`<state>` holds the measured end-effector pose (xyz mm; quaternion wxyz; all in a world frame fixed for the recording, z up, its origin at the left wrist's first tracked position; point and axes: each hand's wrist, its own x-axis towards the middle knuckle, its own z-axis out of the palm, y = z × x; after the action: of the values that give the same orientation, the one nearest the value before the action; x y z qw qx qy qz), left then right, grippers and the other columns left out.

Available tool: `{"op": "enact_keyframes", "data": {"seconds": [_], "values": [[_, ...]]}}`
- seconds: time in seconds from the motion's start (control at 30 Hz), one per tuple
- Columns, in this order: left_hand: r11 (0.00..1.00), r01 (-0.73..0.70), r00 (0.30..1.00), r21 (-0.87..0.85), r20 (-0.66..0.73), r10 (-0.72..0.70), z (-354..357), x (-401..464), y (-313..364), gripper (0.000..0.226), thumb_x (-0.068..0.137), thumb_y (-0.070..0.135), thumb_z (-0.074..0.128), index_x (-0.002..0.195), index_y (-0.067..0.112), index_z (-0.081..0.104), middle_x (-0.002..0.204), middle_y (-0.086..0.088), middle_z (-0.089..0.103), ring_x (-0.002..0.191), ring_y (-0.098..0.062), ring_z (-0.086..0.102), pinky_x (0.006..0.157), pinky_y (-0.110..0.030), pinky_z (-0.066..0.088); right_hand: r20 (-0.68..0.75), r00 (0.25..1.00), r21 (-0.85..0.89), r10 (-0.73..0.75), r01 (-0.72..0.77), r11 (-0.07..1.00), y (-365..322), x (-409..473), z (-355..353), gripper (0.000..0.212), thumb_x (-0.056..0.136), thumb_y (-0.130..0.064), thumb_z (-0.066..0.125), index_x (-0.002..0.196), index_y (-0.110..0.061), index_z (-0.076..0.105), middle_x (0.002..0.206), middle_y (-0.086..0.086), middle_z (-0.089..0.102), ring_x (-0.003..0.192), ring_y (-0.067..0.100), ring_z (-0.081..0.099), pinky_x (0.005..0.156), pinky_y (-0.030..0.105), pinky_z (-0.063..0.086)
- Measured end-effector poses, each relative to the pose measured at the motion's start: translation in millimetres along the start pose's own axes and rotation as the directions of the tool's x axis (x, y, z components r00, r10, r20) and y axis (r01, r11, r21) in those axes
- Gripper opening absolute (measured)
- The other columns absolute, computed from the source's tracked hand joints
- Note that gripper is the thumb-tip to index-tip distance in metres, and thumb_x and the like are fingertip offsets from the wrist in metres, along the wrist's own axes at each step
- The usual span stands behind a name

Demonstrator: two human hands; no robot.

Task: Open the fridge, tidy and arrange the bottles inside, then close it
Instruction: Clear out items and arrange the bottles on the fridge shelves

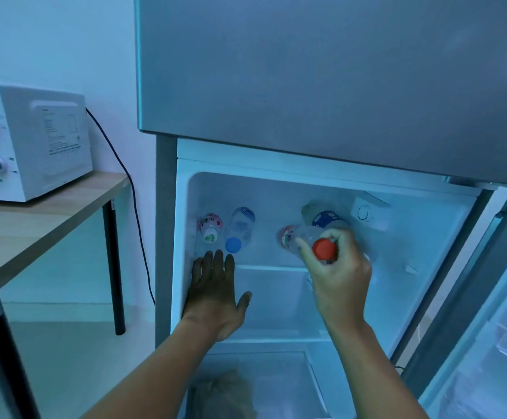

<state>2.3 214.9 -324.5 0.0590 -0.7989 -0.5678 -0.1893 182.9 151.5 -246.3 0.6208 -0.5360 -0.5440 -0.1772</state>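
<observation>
The fridge's lower compartment [427,267] stands open, its door [503,297] swung out to the right. On the top shelf [272,268], two clear bottles stand at the left: one with a white cap and red label [211,228], one with a blue cap [237,234]. My right hand [337,276] grips the neck of a clear bottle with a red cap [325,249], tilted toward me at the shelf's right. Behind it a blue-labelled bottle [328,220] lies tilted. My left hand [216,288] is flat, fingers spread, just below the left bottles, holding nothing.
The grey freezer door [337,80] above is closed. A white microwave [28,140] sits on a wooden table [49,222] to the left, with a black cable [131,189] hanging beside the fridge. A crumpled bag [225,394] lies in the bottom of the fridge.
</observation>
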Motion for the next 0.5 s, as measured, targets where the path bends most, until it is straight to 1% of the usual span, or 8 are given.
{"op": "enact_keyframes", "data": {"seconds": [0.03,0.1,0.13,0.17,0.27,0.37,0.4,0.5], "values": [[1.0,-0.005,1.0,0.012,-0.009,0.005,0.2,1.0,0.2,0.084,0.091,0.063,0.022,0.154,0.01,0.005,0.163,-0.015,0.003,0.15,-0.034,-0.004,0.121,-0.047,-0.006,0.089,0.995,-0.032,0.034,-0.031,0.999,4.3,-4.4,2.6,0.036,0.076,-0.037,0.083,0.083,-0.018,0.053,0.07,-0.009,0.058,0.063,0.018,0.054,0.057,0.029,0.044],[0.999,-0.009,1.0,0.032,-0.008,0.009,1.9,0.4,1.3,0.086,0.091,0.065,0.022,0.154,0.009,0.003,0.163,-0.015,0.003,0.149,-0.035,-0.004,0.121,-0.048,-0.005,0.256,0.96,-0.197,0.11,-0.06,0.979,14.5,-15.6,9.5,0.041,0.078,-0.041,0.078,0.084,-0.024,0.042,0.069,-0.007,0.054,0.062,0.023,0.052,0.053,0.031,0.043],[0.999,-0.009,1.0,0.038,-0.005,0.009,3.1,-0.6,1.4,0.087,0.091,0.066,0.022,0.154,0.009,0.002,0.163,-0.015,0.002,0.149,-0.035,-0.005,0.121,-0.049,-0.005,0.319,0.938,-0.265,0.138,-0.051,0.963,19.1,-22.6,12.7,0.041,0.081,-0.041,0.075,0.085,-0.026,0.037,0.069,-0.007,0.053,0.061,0.024,0.051,0.053,0.031,0.041],[0.999,-0.009,1.0,0.045,-0.001,0.009,4.2,-1.8,1.3,0.088,0.091,0.066,0.023,0.154,0.009,0.002,0.163,-0.015,0.001,0.149,-0.035,-0.005,0.121,-0.049,-0.005,0.36,0.921,-0.295,0.15,-0.04,0.955,23.1,-29.9,15.2,0.04,0.083,-0.04,0.072,0.085,-0.027,0.035,0.072,-0.007,0.053,0.062,0.025,0.052,0.053,0.031,0.042],[0.998,-0.012,1.0,0.054,0.001,0.012,5.3,-2.8,1.2,0.089,0.09,0.067,0.024,0.154,0.009,0.002,0.163,-0.015,0.0,0.149,-0.036,-0.006,0.121,-0.049,-0.006,0.374,0.918,-0.288,0.133,-0.021,0.957,29.9,-40.1,19.9,0.037,0.086,-0.036,0.069,0.088,-0.028,0.033,0.085,-0.007,0.059,0.068,0.027,0.056,0.056,0.033,0.047],[0.997,-0.008,1.0,0.076,-0.007,0.009,6.7,-0.3,0.0,0.09,0.089,0.068,0.023,0.154,0.009,0.004,0.163,-0.016,0.0,0.149,-0.036,-0.006,0.12,-0.05,-0.007,0.378,0.912,-0.306,0.158,-0.038,0.951,31.5,-33.2,24.6,0.035,0.087,-0.037,0.067,0.087,-0.028,0.032,0.081,-0.008,0.055,0.066,0.027,0.054,0.055,0.033,0.042],[0.997,-0.007,1.0,0.083,-0.004,0.007,7.1,-0.1,-0.4,0.09,0.089,0.068,0.023,0.154,0.009,0.004,0.163,-0.016,0.0,0.149,-0.036,-0.006,0.119,-0.05,-0.008,0.369,0.911,-0.306,0.183,-0.066,0.95,32.7,-31.0,25.2,0.035,0.087,-0.037,0.066,0.086,-0.028,0.033,0.078,-0.007,0.054,0.066,0.028,0.053,0.055,0.033,0.041],[0.995,-0.009,1.0,0.097,0.002,0.009,8.8,0.0,0.3,0.091,0.088,0.069,0.022,0.154,0.009,0.005,0.163,-0.016,0.0,0.149,-0.036,-0.007,0.118,-0.049,-0.009,0.302,0.903,-0.284,0.305,-0.22,0.933,42.4,-27.0,24.3,0.037,0.086,-0.038,0.067,0.084,-0.025,0.032,0.071,-0.004,0.054,0.066,0.031,0.053,0.057,0.036,0.045]]}}
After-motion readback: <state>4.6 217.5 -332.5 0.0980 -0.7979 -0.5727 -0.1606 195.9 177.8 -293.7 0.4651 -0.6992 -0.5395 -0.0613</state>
